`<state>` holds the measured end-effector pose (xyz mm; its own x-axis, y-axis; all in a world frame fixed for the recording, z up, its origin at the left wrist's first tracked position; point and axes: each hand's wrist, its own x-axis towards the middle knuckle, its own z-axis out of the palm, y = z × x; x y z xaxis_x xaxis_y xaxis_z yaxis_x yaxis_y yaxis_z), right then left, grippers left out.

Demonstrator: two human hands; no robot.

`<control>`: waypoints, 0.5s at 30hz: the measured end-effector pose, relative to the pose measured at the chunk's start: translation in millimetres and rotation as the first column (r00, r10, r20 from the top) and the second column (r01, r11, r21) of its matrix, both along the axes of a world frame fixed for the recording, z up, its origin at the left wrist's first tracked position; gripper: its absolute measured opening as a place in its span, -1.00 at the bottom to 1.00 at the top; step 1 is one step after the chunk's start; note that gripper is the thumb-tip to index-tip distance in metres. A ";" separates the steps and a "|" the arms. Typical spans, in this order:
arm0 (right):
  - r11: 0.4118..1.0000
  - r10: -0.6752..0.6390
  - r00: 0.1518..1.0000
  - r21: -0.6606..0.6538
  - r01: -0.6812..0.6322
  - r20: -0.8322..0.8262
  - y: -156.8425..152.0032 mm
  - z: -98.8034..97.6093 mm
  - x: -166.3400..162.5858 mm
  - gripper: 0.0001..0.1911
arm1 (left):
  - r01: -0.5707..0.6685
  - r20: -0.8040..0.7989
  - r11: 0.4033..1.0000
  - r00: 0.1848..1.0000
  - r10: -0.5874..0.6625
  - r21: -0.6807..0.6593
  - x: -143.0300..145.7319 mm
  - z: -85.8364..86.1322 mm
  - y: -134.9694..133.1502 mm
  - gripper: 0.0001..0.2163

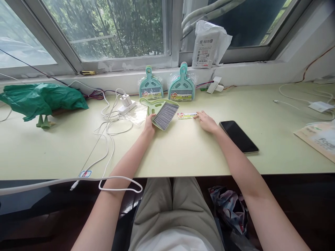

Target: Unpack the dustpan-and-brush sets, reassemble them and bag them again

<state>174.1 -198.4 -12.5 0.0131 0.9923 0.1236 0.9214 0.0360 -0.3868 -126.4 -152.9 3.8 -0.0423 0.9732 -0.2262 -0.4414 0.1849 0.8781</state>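
My left hand [150,126] is closed around the edge of a light green mini dustpan [150,104], held tilted just above the table. A small brush with grey bristles [165,116] is nested in it, bristles facing me. To its right, a narrow printed paper label [185,116] lies along the tabletop. The fingers of my right hand [206,122] are bent over the label's right end and appear to pinch it. Behind both hands, a teal dustpan set [151,85] and a second teal stack [181,83] lean against the sill in clear wrapping.
Clear plastic wrap [138,114] lies left of the dustpan, beside a power strip [127,107] and tangled white cables [107,122]. A black phone [238,136] rests near my right forearm. Green plastic [44,99] covers something at left; a tissue pack [319,139] lies at right.
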 end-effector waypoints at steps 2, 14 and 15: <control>0.996 -0.053 0.999 0.068 0.053 -0.007 -0.3 3.3 -0.8 -0.61 | -0.010 0.047 1.000 0.999 0.011 -0.015 -6.1 -0.1 5.6 -0.67; 0.947 -0.294 0.953 0.109 0.301 -0.075 3.4 -0.2 9.4 -0.53 | 0.096 0.044 0.994 0.994 -0.099 0.060 -5.2 6.5 -4.0 -0.55; 0.949 -0.277 0.957 0.130 0.287 -0.091 4.8 -2.1 10.0 -0.54 | 0.088 0.044 0.995 0.995 -0.091 0.057 -5.4 5.4 -2.9 -0.55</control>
<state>184.0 -193.6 -14.6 0.3038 0.9195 0.2493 0.8720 -0.1630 -0.4615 -131.8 -155.8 9.2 0.0545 0.9835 -0.1723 -0.4655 0.1777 0.8670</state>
